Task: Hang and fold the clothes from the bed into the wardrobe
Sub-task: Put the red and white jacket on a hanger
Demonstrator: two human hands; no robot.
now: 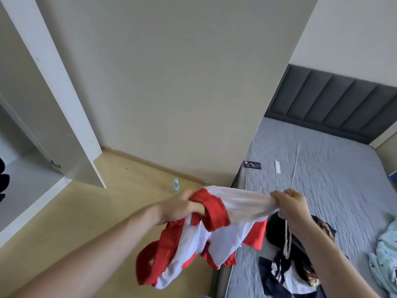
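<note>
**Red-and-white garment held up between both hands beside the bed**

At the 6 o'clock edge of the view, two bare forearms reach forward. The left hand (179, 208) has its fingers (196, 208) curled into a red cuff or band of the red-and-white garment (214, 231), gripping it. The right hand (293, 204) sits at about 4 o'clock from centre, its fingers clenched on the white cloth of the same garment and also on a white hanger (287, 239), whose thin wire shows above the fist and loops down below the wrist. The garment is stretched between the two hands and its lower part hangs in loose folds toward 6 o'clock, over the floor at the bed's edge.

Just beyond the right forearm, at 5 o'clock, a heap of dark clothes (285, 274) with white and patterned patches lies on the bed (335, 175). A pale blue garment (386, 252) lies on the mattress at the 4 o'clock edge.

Farther off, at about 3 o'clock, a small dark card-like item (252, 164) and a white strip (277, 167) lie on the grey quilted mattress. On the wooden floor (86, 211), near centre, stands a small clear bottle (176, 185).

At 9 o'clock stands the wardrobe (23, 179), its white door (64, 100) swung open. At 2 o'clock, the grey padded headboard (335, 104) backs the bed against the wall.
</note>
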